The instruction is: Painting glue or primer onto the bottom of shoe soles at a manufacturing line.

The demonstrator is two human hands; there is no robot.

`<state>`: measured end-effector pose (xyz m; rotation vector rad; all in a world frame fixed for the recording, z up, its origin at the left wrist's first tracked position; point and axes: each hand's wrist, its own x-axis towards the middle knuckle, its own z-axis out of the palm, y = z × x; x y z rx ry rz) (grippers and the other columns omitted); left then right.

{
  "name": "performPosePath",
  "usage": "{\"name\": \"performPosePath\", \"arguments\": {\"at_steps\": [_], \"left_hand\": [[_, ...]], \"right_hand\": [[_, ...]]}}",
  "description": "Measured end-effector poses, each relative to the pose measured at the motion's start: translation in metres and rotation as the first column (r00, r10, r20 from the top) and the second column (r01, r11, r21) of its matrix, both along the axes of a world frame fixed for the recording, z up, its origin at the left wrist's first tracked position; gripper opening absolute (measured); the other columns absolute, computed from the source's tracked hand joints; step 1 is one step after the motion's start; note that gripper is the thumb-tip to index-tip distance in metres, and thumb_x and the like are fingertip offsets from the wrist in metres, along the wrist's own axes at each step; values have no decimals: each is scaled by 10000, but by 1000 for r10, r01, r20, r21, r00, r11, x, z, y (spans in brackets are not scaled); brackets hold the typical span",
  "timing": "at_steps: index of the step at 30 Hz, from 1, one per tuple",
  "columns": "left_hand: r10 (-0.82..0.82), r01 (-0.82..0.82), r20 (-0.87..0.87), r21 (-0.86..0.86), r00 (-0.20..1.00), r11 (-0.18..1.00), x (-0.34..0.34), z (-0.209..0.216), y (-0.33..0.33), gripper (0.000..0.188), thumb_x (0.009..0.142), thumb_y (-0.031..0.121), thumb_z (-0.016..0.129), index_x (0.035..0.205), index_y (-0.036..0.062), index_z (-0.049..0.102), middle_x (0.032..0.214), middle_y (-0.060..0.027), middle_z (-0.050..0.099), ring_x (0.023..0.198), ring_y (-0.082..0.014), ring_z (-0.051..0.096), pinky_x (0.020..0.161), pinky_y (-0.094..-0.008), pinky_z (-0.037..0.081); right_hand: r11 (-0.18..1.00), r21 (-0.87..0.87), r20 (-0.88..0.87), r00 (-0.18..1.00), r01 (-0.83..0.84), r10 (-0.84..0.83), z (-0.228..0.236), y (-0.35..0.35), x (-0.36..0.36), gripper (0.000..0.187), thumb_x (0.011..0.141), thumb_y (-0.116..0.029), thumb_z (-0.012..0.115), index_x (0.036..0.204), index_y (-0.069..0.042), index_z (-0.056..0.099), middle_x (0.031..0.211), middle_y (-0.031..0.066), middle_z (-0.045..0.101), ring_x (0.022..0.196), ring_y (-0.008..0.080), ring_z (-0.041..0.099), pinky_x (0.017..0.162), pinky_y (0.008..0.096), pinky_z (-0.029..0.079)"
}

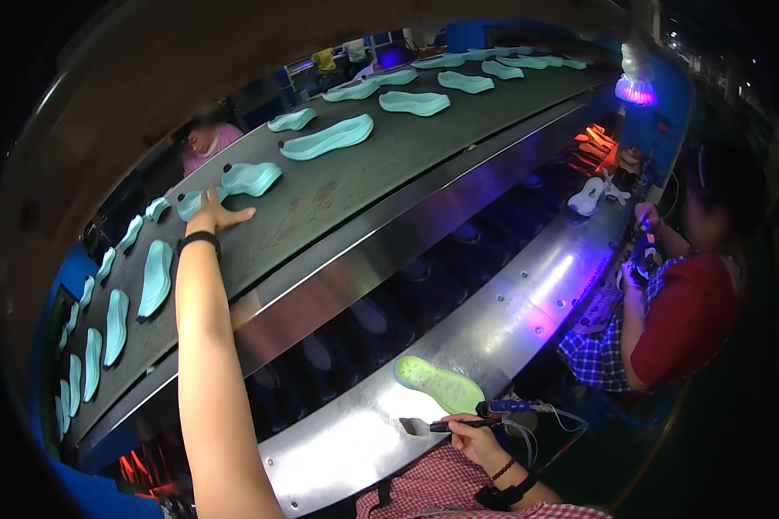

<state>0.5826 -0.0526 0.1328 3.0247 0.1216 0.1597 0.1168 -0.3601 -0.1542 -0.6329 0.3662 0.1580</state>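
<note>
My left hand (215, 214) reaches far out onto the upper conveyor belt (320, 195) and touches a small teal shoe sole piece (192, 202). A larger teal sole (251, 178) lies just right of it. My right hand (472, 430) stays near my lap, gripping a small brush (426, 426) with a dark handle and a tube trailing from it. A pale green shoe sole (438, 384) lies on the metal ledge (528, 303) right above the brush.
Many teal soles (327, 138) line the curved belt, left and far right. A lower belt (389, 294) carries dark soles. A person in a red top (679, 316) sits at right beside a white shoe (587, 195) and a purple lamp (634, 89).
</note>
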Motion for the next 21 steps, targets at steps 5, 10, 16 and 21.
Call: {"name": "performPosePath", "arguments": {"at_steps": [5,10,16,21], "left_hand": [[-12,18,-42,155,999,988,-18,11,-23,1243,473,726,655,1378,26,168,1385,-210,267,1279,-372,258,1022,-463,264],[-144,111,70,351,987,930,-35,28,-44,979,615,656,611,1347,84,302,1316,-204,384,1218,-362,356,985,-459,308],[-243,234,31,172,970,957,-43,17,-71,554,789,475,537,1260,210,411,1276,-170,419,1160,-353,409,958,-446,326],[-634,634,6,-5,774,774,-54,19,-56,431,799,315,579,1163,117,462,1137,-235,485,1091,-383,444,926,-403,350]], "right_hand": [[1000,-1,-37,999,-9,9,-15,-1,3,169,821,-26,541,973,24,597,704,67,580,498,120,511,427,212,376],[999,-1,-12,999,-32,32,-12,3,4,168,820,-24,544,972,24,595,695,67,575,496,117,505,431,208,372],[998,-57,-48,998,-33,30,-8,6,-1,178,822,-59,569,971,31,605,634,38,553,482,87,476,429,189,352],[997,-53,-64,996,-58,55,-11,11,-10,147,819,-40,560,941,27,606,686,61,576,482,108,494,423,195,368]]}}
